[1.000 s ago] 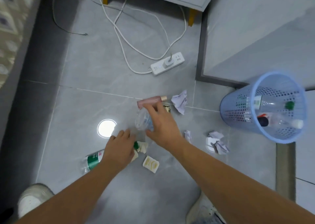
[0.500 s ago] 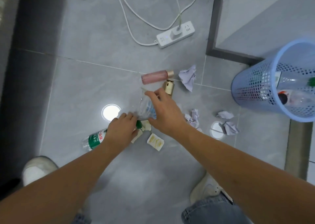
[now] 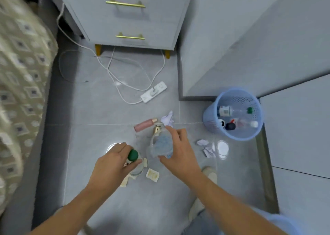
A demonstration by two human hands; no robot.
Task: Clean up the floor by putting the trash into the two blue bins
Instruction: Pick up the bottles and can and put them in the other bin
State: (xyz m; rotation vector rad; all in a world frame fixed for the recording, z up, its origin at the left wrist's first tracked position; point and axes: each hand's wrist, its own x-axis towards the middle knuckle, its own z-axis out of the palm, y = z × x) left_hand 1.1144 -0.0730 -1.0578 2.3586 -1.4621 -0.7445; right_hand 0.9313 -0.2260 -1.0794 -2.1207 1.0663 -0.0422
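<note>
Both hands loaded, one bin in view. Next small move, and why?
Probably swing the right hand, which grips a clear plastic bottle, right to the blue bin and drop it. The left hand grips a green-capped bottle; the bin stands open-topped with bottles inside.

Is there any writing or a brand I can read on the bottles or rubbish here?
None can be read.
Bottle label in the blue bin: dark print, too blurred.
Green-capped bottle in the left hand: label mostly hidden.
Pink bottle: no print visible.
</note>
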